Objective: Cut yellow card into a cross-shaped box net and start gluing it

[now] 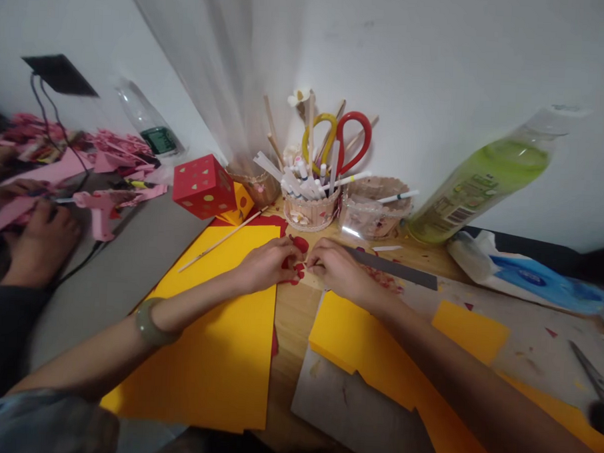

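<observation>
Over the wooden table, both my hands meet near the centre. My left hand (267,264), with a jade-coloured bangle (152,322) on its forearm, is pinched around a small red paper piece (300,242), whose edges show above and below the fingertips. Close against it, my right hand (336,267) is closed in a pinch too; what its fingers grip is hidden. Under the left forearm lie large yellow paper sheets (226,357). Folded or cut yellow paper (347,329) lies beneath the right forearm.
Behind stand a basket (310,213) of pens and scissors (356,139), another basket (375,220), a red box (204,185) and a green-liquid bottle (478,187). Tissues (535,273) and dark scissors (593,376) are right. At left, another person's hand (44,242) is near a pink glue gun (98,211).
</observation>
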The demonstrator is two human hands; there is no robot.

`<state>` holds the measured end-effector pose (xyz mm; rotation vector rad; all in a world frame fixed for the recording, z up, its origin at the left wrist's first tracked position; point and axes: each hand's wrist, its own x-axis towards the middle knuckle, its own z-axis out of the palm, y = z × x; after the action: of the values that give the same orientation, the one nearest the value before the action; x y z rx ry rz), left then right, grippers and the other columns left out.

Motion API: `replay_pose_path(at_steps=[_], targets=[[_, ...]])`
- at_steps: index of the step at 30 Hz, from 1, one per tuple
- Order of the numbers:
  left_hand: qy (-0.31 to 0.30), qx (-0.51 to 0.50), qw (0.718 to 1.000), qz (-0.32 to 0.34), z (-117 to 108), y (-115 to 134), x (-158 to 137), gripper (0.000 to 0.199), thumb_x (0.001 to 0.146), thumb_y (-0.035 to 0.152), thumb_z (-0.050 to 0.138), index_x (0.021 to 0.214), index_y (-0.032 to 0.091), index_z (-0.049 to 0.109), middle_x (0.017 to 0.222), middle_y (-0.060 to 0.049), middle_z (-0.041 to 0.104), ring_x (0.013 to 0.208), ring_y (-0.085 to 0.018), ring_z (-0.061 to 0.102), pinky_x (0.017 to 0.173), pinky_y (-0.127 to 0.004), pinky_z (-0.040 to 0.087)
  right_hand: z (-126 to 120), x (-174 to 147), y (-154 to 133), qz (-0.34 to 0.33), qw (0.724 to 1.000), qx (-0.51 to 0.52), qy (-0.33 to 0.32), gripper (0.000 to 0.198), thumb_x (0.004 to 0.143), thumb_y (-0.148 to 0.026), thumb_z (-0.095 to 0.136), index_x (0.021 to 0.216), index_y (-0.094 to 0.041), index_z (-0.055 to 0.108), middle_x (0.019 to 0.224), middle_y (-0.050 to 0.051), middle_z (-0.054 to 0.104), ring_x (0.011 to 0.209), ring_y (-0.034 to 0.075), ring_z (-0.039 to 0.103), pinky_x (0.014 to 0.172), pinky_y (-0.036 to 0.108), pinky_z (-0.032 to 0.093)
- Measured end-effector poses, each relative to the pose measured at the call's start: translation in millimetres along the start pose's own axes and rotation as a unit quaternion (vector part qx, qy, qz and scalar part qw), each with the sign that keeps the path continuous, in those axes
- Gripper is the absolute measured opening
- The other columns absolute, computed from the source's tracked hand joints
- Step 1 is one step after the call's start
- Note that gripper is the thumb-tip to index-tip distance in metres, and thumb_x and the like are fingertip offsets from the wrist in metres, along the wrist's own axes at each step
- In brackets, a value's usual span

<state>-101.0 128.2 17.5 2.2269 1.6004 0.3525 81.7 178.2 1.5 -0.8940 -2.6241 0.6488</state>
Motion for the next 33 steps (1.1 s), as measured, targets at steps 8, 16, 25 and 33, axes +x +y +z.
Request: replay_pose_path(at_steps=[8,16,25,33], targets=[[0.009,-0.074,0.997,0.020,7,-6,4,0.004,0.074,0.020,0.066,0.071,0.020,0.069,0.083,-0.002,0.064,0.086,-0.017,0.059,0.076,-0.028,0.046,-2,-3,-2,-0.006,0.999,-0.025,0.020,0.012,0.088,-0.024,0.058,0.091,-0.014,0.063,0.102,0.005,0.063,0.097,0.020,0.059,0.084,0.041,0.048],[0.017,-0.104,0.994,0.022,-2,-3,-2,0.008,0.077,0.023,0.064,0.083,0.020,0.066,0.089,-0.003,0.066,0.082,-0.016,0.060,0.075,-0.027,0.046,-16,-3,-4,-0.005,0.999,-0.031,-0.001,0.015,0.089,-0.025,0.057,0.098,-0.014,0.062,0.098,0.004,0.065,0.092,0.019,0.061,0.080,0.039,0.050],[0.006,-0.127,0.991,-0.047,-8,-13,10,0.005,0.068,0.019,0.067,0.071,0.017,0.063,0.069,0.000,0.061,0.063,-0.015,0.055,0.061,-0.026,0.043,-2,-3,-15,0.045,0.996,-0.081,0.017,0.028,0.085,-0.041,0.059,0.098,-0.016,0.063,0.100,0.006,0.063,0.100,0.023,0.057,0.087,0.045,0.043],[0.047,-0.262,0.962,-0.054,-12,-21,22,0.018,0.076,0.032,0.059,0.069,0.016,0.055,0.064,-0.001,0.062,0.060,-0.013,0.059,0.061,-0.027,0.048,6,3,-10,0.033,0.999,-0.021,0.027,0.020,0.088,-0.033,0.057,0.093,-0.015,0.064,0.095,0.004,0.066,0.092,0.020,0.061,0.084,0.043,0.046]])
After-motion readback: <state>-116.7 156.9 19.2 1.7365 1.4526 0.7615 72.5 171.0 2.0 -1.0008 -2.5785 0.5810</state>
